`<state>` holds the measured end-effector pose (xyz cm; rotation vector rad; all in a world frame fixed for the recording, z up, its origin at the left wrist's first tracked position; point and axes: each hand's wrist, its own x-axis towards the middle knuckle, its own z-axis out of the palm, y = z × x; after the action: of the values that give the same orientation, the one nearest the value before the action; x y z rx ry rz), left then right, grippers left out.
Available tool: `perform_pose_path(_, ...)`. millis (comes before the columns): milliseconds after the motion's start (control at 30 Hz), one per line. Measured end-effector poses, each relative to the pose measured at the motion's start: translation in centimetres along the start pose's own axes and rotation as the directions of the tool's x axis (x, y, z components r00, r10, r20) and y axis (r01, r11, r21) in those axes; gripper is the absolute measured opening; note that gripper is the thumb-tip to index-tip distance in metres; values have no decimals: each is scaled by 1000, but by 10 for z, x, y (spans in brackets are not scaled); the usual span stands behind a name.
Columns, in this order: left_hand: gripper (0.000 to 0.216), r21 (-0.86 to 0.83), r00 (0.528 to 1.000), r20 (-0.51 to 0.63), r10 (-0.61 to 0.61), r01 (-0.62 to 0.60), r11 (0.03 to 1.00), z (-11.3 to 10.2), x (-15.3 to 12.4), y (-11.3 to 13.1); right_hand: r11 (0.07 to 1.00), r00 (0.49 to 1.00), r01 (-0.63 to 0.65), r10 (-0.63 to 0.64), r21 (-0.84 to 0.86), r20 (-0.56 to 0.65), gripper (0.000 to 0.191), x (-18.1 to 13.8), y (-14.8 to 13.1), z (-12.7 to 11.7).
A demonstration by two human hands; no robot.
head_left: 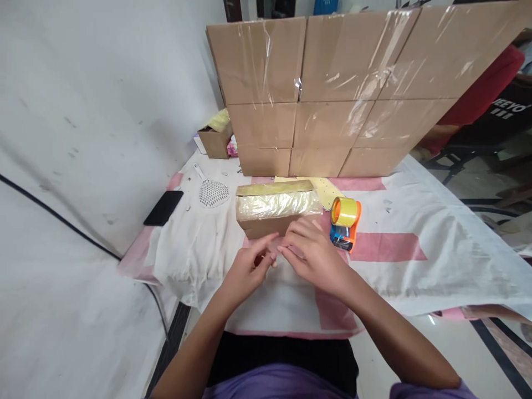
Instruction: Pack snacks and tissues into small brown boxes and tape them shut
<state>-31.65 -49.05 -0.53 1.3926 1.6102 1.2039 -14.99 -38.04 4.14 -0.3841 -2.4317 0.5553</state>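
Note:
In front of me on the cloth lies a small cardboard box [266, 225], with shiny yellowish tape across its top and loose film at its right end. Just before its near side my left hand [251, 261] is closed, thumb and fingertips drawn together. Facing it almost tip to tip, my right hand [310, 249] pinches too and overlaps the box's lower right corner. Something thin and clear may be between the fingertips, too faint to name. To the right of my right hand stands an orange and blue tape dispenser [351, 224] with a yellow tape roll [346, 211].
Taped cartons [332, 83] form a wall at the back. A white perforated scoop [213, 193], a black phone [163, 208] and an open carton [216, 141] are at the left. Yellow dotted card [328, 191] lies behind the box. A person's red sleeve [477, 105] shows at right.

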Motion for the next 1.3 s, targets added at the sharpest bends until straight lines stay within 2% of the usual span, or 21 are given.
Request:
perform_pose_path(67,65,-9,992,-86,-89,89,996,-6,-3,-1,999,1000,0,0,53,-13,17,2,-1,-12)
perform_pose_path(133,62,29,969,-234,-79,88,996,-12,-3,-1,987,996,-45,57,157,-69,18,11,2,-29)
perform_pose_path(200,46,127,917,-395,60,-10,992,-17,0,1,958,987,-117,141,260,-73,21,28,10,-47)
perform_pose_path(267,36,276,822,-501,269,-142,950,-20,8,6,926,980,-188,197,326,4,25,52,25,-58)
perform_pose_path(333,36,481,729,-467,501,-267,835,-21,22,10,910,971,-236,203,341,130,29,80,45,-60)
perform_pose_path(400,38,689,679,-294,672,-337,642,-20,37,11,917,946,-261,182,301,267,30,106,67,-52)
perform_pose_path(467,37,821,688,-109,718,-345,455,-17,51,8,947,916,-264,186,184,354,27,125,85,-38)
perform_pose_path(500,35,855,705,-54,707,-333,398,-14,57,5,964,907,-245,193,98,375,24,132,93,-30)
perform_pose_path(567,34,881,738,-15,675,-310,358,-9,63,-2,982,905,-171,186,-75,382,19,139,103,-16)
perform_pose_path(633,35,882,752,-21,659,-297,367,-5,65,-8,970,915,-109,184,-218,358,17,140,107,-6)
perform_pose_path(700,37,882,758,-37,652,-281,378,-2,65,-10,931,932,-146,242,-334,269,27,142,109,-2)
perform_pose_path(767,36,881,762,-46,646,-274,386,-2,65,-10,867,946,-236,309,-439,101,36,143,116,-6)
perform_pose_path(800,34,879,764,-52,643,-270,393,-3,65,-10,840,947,-278,320,-465,12,35,142,123,-10)
perform_pose_path(867,29,874,765,-72,639,-260,410,-7,63,-9,823,933,-357,331,-442,-137,22,135,144,-24)
perform_pose_path(933,26,869,761,-95,642,-251,426,-13,59,-9,828,891,-447,376,-339,-256,11,116,169,-43)
perform_pose_path(1067,30,860,726,-81,683,-296,416,-26,42,-15,783,745,-607,503,-135,-437,12,47,206,-83)
perform_pose_path(1200,37,837,706,-33,708,-367,405,-31,27,-23,714,621,-700,587,-30,-519,12,-16,218,-104)
perform_pose_path(1300,40,838,700,-23,714,-376,395,-32,22,-28,680,570,-732,640,35,-516,11,-37,229,-108)
